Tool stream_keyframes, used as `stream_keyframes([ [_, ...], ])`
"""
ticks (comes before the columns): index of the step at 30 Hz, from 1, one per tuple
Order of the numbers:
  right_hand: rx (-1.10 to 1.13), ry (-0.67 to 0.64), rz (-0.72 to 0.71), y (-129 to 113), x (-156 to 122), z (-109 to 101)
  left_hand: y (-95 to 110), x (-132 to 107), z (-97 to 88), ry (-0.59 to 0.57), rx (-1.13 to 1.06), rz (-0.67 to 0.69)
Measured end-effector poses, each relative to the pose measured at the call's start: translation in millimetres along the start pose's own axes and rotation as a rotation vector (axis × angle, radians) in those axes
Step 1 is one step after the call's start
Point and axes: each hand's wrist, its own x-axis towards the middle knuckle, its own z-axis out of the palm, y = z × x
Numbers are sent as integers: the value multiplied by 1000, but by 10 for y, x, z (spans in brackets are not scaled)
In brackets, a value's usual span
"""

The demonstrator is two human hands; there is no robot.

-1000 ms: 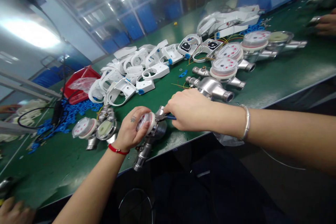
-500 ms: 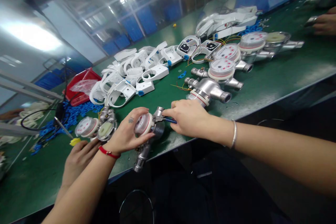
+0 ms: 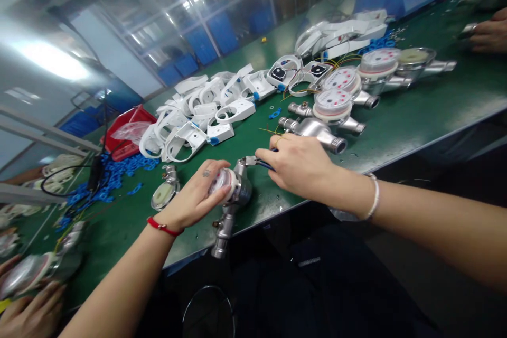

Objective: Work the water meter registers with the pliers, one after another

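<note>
My left hand is wrapped round the clear-and-white dial end of a metal water meter, which lies on its side at the bench's front edge. One threaded pipe end of the meter sticks out over that edge. My right hand grips pliers with dark blue handles. Their silver jaws are at the meter's upper pipe end; whether they pinch anything there is too small to tell. Just beyond my right hand lies another metal meter body, partly hidden by it.
Several water meters line the green bench on the right. White plastic housings are heaped behind, beside a red bin and blue clips. A co-worker's hands hold a meter at lower left; another person's hand is far right.
The pliers have shifted up and right, from beside the meter's collar to its pipe end. A co-worker has taken one meter from the left pair toward the lower left.
</note>
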Motion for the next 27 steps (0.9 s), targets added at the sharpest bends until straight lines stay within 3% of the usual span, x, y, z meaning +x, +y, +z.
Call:
stream_keyframes([
  [3, 32, -21, -6, -136, -196, -22, 42, 36, 3, 0, -17, -36],
  [7, 61, -44, 4, -260, -338, 110, 125, 135, 88, 102, 64, -178],
  [16, 36, 15, 46, -269, -318, 226, 296, 239, 154, 132, 155, -330],
  [20, 38, 17, 106, -345, -286, 225, 315, 234, 178, 202, 133, -412],
  [27, 416, -57, 302, -322, -226, 370, 287, 253, 245, 248, 157, -483],
])
